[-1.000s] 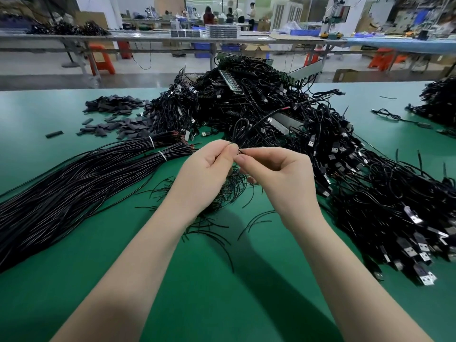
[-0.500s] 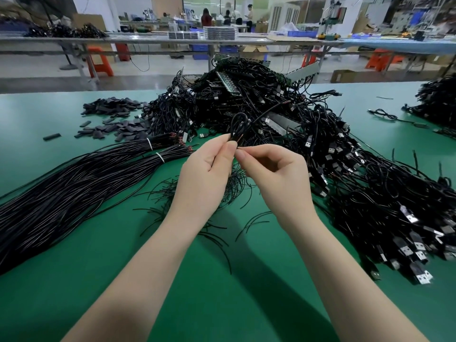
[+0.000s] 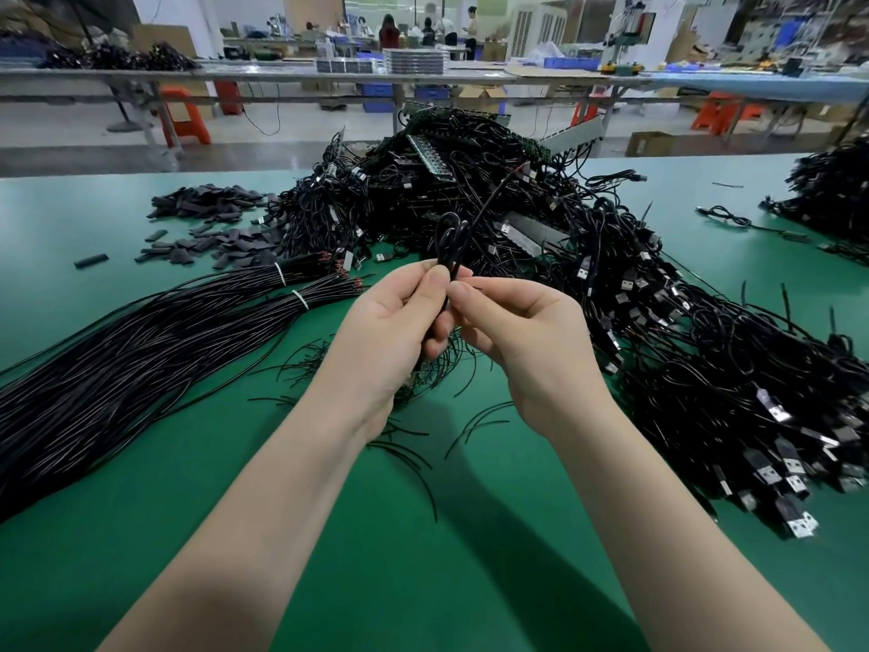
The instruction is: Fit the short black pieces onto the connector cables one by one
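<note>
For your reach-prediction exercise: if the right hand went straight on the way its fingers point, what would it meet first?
Probably the left hand: the right hand points leftward at it, fingertips nearly touching around the thin cable both pinch.

head cam | looks forward-down | close over green table [image 3: 141, 534]

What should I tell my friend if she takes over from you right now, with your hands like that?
Left hand: fingers curled, pinching a black cable that loops up above the fingertips.
Right hand: thumb and forefinger pinched at the same spot on that cable; whether a short piece is between them is too small to tell.
Short black pieces: heaped far left on the green table.
Tied cable bundles: left of the hands. Connector cables: a big tangled pile ahead and right.
Done: cannot be counted from here.
Left: finish this cable, then carry on one by one.
</note>
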`<action>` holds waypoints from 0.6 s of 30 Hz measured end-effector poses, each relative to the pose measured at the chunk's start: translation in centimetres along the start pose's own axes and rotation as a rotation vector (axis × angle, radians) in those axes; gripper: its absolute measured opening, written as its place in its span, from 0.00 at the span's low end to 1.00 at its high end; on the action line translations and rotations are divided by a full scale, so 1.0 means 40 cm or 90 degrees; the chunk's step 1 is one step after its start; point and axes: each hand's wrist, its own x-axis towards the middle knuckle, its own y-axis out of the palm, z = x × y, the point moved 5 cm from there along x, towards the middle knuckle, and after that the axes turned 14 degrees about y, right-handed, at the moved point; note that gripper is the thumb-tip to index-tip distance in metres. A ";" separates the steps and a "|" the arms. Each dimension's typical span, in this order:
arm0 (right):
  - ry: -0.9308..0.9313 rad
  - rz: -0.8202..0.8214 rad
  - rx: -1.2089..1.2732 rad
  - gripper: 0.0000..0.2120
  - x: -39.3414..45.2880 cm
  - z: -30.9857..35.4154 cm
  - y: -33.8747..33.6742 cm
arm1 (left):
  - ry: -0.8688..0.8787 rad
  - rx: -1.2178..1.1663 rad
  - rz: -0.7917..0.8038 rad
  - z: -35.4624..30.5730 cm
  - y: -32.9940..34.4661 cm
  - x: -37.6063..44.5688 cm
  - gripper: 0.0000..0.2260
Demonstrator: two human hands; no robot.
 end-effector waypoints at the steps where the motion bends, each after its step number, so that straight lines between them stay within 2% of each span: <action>1: -0.002 -0.005 0.003 0.03 -0.001 0.001 -0.001 | 0.002 0.010 -0.004 0.000 -0.002 -0.001 0.11; 5: -0.048 -0.034 -0.042 0.05 -0.004 0.007 -0.002 | 0.008 0.033 -0.026 -0.003 -0.008 -0.005 0.12; 9: -0.156 -0.084 -0.183 0.05 -0.010 0.026 -0.004 | 0.032 0.135 -0.016 -0.024 -0.019 -0.005 0.10; 12: -0.133 -0.055 -0.178 0.04 -0.008 0.026 -0.002 | 0.080 0.206 0.003 -0.059 -0.041 0.002 0.07; 15: -0.084 -0.018 -0.159 0.03 -0.005 0.019 0.000 | 0.147 0.327 0.087 -0.092 -0.047 0.004 0.06; 18: -0.104 -0.010 -0.190 0.06 -0.007 0.024 0.003 | 0.165 0.360 0.119 -0.115 -0.056 0.006 0.06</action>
